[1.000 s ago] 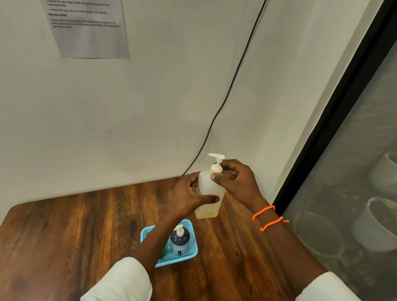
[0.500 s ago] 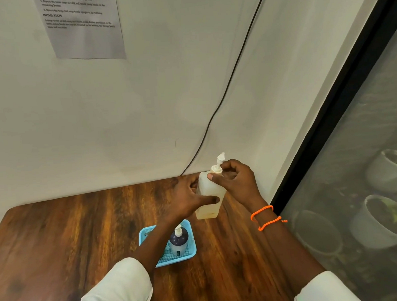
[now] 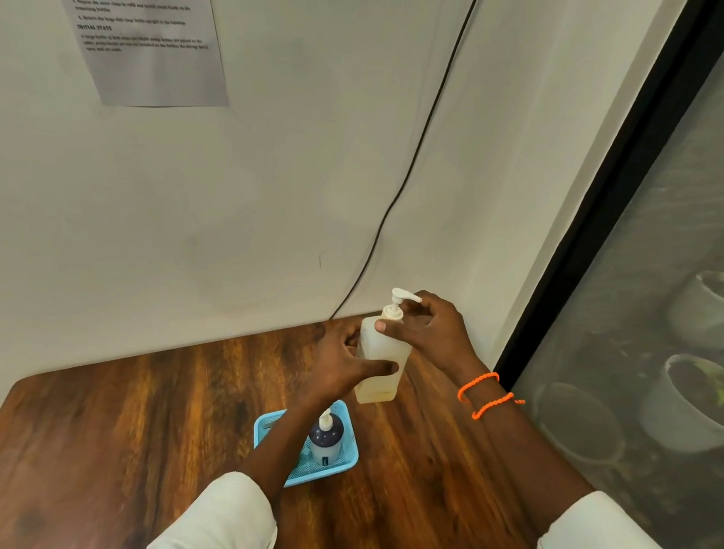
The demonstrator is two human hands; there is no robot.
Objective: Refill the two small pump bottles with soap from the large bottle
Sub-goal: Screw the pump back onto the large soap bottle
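The large bottle (image 3: pixel 380 359) stands upright on the table (image 3: pixel 125 423) near the back corner, just beyond the blue tray (image 3: pixel 348 457). The left hand (image 3: pixel 341 362) grips its body, thumb across the front and fingers curled behind. The right hand (image 3: pixel 434 333) pinches the collar under the pump (image 3: pixel 401 299), thumb pressed at the front and fingers wrapped round the neck. Over the last second the nozzle has swung: it pointed right, then nearly away from the camera, and now points right again, so the pump head is being unscrewed, by my reading. That makes this the opening step; no soap can be poured until the pump comes off. One small bottle (image 3: pixel 326 441) stands in the tray with its pump on; the left forearm crosses the tray, and I cannot see a second small bottle.
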